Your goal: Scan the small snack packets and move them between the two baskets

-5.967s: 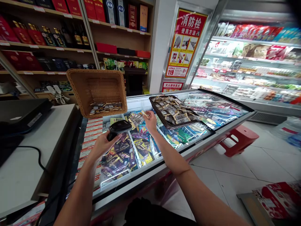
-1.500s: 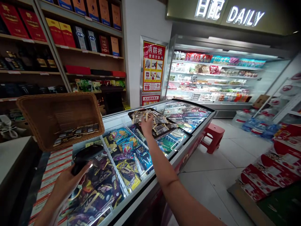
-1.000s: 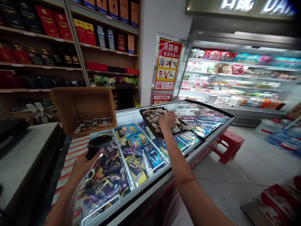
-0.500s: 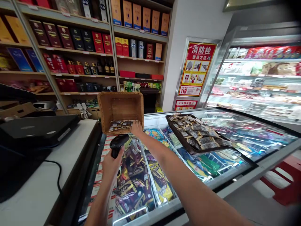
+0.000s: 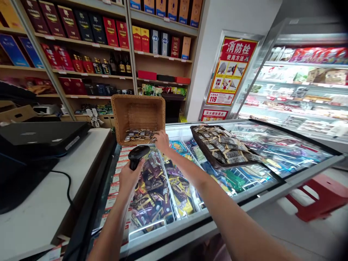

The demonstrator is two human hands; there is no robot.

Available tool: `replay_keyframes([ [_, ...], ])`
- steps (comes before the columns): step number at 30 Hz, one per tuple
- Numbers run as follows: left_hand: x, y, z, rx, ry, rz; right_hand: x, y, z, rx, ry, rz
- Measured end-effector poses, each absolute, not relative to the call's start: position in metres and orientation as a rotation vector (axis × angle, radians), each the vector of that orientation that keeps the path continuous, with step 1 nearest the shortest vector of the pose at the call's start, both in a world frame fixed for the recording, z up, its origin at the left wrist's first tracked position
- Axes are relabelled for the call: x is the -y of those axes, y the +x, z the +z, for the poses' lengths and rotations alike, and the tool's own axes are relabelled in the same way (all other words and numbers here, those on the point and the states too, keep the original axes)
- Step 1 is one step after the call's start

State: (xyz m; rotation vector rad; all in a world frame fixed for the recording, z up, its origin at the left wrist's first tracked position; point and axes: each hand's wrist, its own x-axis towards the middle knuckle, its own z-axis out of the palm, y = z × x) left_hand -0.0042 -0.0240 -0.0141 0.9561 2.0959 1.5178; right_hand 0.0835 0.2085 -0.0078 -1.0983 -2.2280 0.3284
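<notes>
My left hand (image 5: 129, 177) is wrapped round the grip of a black handheld barcode scanner (image 5: 138, 152), held over the freezer's glass top. My right hand (image 5: 162, 142) is at the front right corner of a tilted brown wicker basket (image 5: 138, 112). Its fingers are bent together beside the small dark packets (image 5: 139, 135) lying in the basket; whatever they pinch is too small to make out. To the right, a shallow dark woven tray (image 5: 203, 150) holds a heap of similar flat packets (image 5: 227, 145).
Beneath my arms, the chest freezer (image 5: 190, 214) shows bagged ice creams (image 5: 154, 188) between white wire dividers. A white counter (image 5: 35, 203) with a black device (image 5: 40, 139) and cable stands left. Shelves of boxes (image 5: 87, 27) rise behind; a red stool (image 5: 320, 195) is at right.
My right hand has drawn slightly back and right, from inside the basket to its front right corner. The scanner stays in my left hand. The camera view has shifted slightly.
</notes>
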Motion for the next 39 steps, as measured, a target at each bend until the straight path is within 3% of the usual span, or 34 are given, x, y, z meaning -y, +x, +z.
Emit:
replay_keyframes([
  [3, 0.024, 0.003, -0.005, -2.047, 0.876, 1.564, -0.192, 0.131, -0.004, 1.845, -1.089, 0.602],
  [7, 0.024, 0.01, 0.003, -1.958, 0.857, 1.604, -0.165, 0.191, -0.005, 1.356, -0.957, 1.285],
  [10, 0.024, 0.012, 0.004, -1.932, 0.937, 1.566, -0.147, 0.223, -0.01, 1.118, -0.818, 1.521],
  [23, 0.026, 0.019, 0.01, -1.942, 1.509, 1.021, -0.144, 0.253, -0.02, 1.019, -1.013, 1.366],
  [39, 0.026, 0.015, 0.005, -1.876, 1.59, 0.962, -0.148, 0.259, -0.021, 1.034, -1.066, 1.23],
])
